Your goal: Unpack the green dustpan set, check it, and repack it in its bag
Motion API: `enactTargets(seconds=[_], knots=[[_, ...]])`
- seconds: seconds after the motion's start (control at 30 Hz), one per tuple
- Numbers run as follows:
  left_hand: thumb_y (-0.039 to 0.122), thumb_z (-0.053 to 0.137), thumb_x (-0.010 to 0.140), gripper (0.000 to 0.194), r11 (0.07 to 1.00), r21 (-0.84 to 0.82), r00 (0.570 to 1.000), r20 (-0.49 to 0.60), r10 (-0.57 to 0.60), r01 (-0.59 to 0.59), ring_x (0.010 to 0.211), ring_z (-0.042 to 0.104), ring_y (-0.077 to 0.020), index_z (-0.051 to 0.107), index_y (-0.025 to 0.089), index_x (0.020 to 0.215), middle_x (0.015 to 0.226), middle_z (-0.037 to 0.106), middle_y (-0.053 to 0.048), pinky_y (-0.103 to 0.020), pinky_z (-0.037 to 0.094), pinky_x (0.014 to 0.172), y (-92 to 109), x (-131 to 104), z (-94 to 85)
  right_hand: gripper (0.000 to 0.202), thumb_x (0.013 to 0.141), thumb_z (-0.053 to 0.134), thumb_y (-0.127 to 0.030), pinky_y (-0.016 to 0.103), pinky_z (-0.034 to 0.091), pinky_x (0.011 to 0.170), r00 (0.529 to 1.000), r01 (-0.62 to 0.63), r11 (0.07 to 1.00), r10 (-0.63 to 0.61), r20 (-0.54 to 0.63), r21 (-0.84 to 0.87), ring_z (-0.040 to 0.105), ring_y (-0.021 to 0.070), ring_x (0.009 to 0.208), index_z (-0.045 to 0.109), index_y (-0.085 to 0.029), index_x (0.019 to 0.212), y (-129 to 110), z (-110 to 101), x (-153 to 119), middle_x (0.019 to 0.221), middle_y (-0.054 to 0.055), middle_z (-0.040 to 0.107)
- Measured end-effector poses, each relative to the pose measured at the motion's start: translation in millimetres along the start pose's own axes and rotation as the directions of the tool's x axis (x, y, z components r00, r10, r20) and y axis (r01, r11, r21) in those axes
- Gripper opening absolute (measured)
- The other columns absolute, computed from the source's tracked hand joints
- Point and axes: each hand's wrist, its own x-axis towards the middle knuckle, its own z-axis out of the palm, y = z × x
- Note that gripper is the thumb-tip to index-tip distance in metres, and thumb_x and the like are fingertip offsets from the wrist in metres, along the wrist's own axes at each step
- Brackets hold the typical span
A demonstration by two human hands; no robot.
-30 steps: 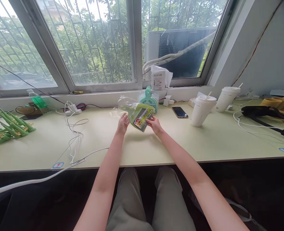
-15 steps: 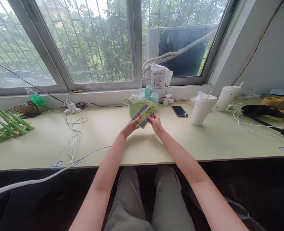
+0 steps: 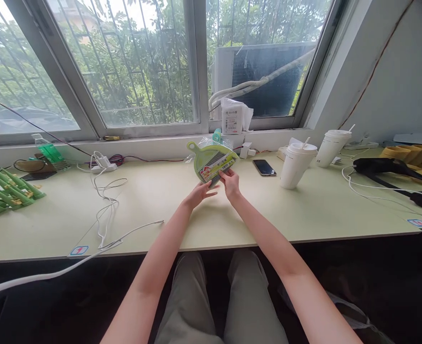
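Pinching the green dustpan [image 3: 211, 165] in the right hand [image 3: 230, 185], held it above the tabletop [image 3: 216, 224]. Had the left hand [image 3: 198, 194] spread at its lower edge.

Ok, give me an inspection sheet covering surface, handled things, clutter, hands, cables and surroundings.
Surface: pale yellow-green desk; arrow sticker near front left edge.
Handled things: lime-green plastic dustpan-shaped item, printed label towards camera, held above desk.
Clutter: black rectangular phone, white lidded cylindrical cups, green cone-shaped pieces.
Hands: right hand grips item's lower right; left hand at its lower edge, grip unclear.
Cables: loose white cables at both sides.
Surroundings: grey metal-framed window behind desk.
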Motion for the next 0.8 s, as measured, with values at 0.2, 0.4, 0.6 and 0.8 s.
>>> enactTargets(seconds=[0.2, 0.4, 0.6, 0.8], knots=[[0.043, 0.065, 0.085, 0.042, 0.968, -0.057, 0.950, -0.212, 0.227, -0.244, 0.129, 0.052, -0.0244, 0.059, 0.026, 0.122, 0.131, 0.062, -0.005, -0.041, 0.046, 0.104, 8.6, 5.1, -2.9, 0.028, 0.065, 0.080, -0.019, 0.039, 0.056, 0.097, 0.998, -0.065, 0.998, 0.065, 0.024, 0.009, 0.067, 0.0230, 0.107, 0.065, -0.018, 0.089, 1.8, 1.0, -0.8, 0.103, 0.007, 0.074], [0.024, 0.072, 0.079, 0.044, 0.980, -0.074, 0.976, -0.133, 0.173, -0.184, 0.127, 0.054, -0.0242, 0.061, 0.019, 0.121, 0.130, 0.063, -0.008, -0.039, 0.040, 0.110, 3.9, 1.2, -1.6, 0.030, 0.064, 0.081, -0.019, 0.040, 0.056, 0.097, 0.996, -0.075, 0.997, 0.075, 0.054, 0.001, 0.067, 0.0239, 0.107, 0.065, -0.019, 0.089, 5.4, 3.9, -4.8, 0.101, 0.007, 0.075], [0.039, 0.071, 0.082, 0.045, 0.992, -0.045, 0.991, -0.065, 0.115, -0.118, 0.131, 0.051, -0.0272, 0.059, 0.025, 0.123, 0.139, 0.057, -0.007, -0.045, 0.040, 0.108, -6.0, 6.8, 12.4, 0.026, 0.067, 0.076, -0.017, 0.038, 0.055, 0.100, 1.000, -0.022, 0.998, 0.023, -0.017, 0.062, 0.065, 0.0226, 0.112, 0.064, -0.019, 0.090, -1.3, 2.7, -1.9, 0.105, 0.006, 0.074], [0.036, 0.076, 0.076, 0.047, 0.980, 0.013, 0.959, -0.203, 0.198, -0.199, 0.126, 0.055, -0.0274, 0.060, 0.021, 0.118, 0.126, 0.065, -0.008, -0.044, 0.043, 0.106, 0.8, 8.2, -0.5, 0.026, 0.065, 0.078, -0.011, 0.041, 0.055, 0.101, 0.985, -0.159, 0.987, 0.156, 0.078, 0.031, 0.068, 0.0244, 0.107, 0.064, -0.019, 0.086, 4.3, -4.2, 2.9, 0.098, 0.006, 0.075]])
